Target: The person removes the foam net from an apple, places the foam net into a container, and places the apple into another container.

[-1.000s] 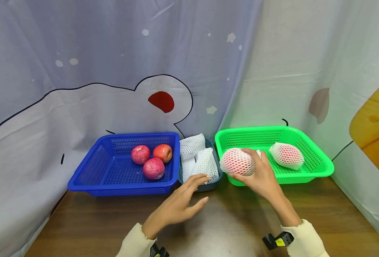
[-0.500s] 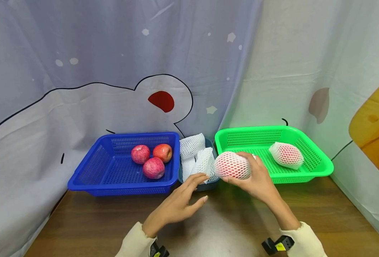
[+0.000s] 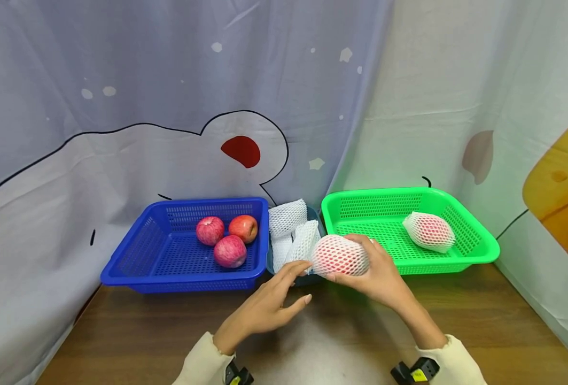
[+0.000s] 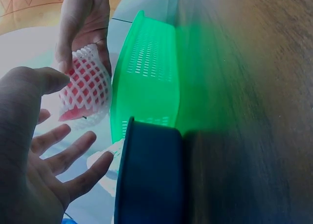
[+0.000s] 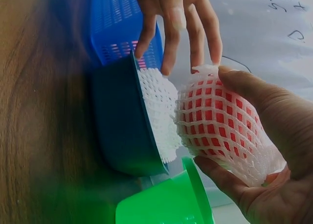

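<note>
My right hand [image 3: 380, 275] grips a red apple [image 3: 340, 255] wrapped in a white foam net, over the near left corner of the green basket [image 3: 476, 256]. In the right wrist view the netted apple [image 5: 220, 119] sits between thumb and fingers. My left hand [image 3: 266, 305] has its fingers spread, in front of the small dark blue bin [image 3: 308, 279]; in the left wrist view this left hand [image 4: 44, 170] holds nothing. White foam nets [image 3: 287, 218] fill the bin. Another netted apple [image 3: 429, 232] lies in the green basket.
A blue basket [image 3: 130, 275] with three bare apples [image 3: 230, 251] stands at the left. The small bin is wedged between both baskets. A patterned curtain [image 3: 168, 64] hangs behind the wooden table [image 3: 144, 331].
My right hand has carried the netted apple left and a little nearer, from over the green basket towards my left hand. The left hand has hardly moved.
</note>
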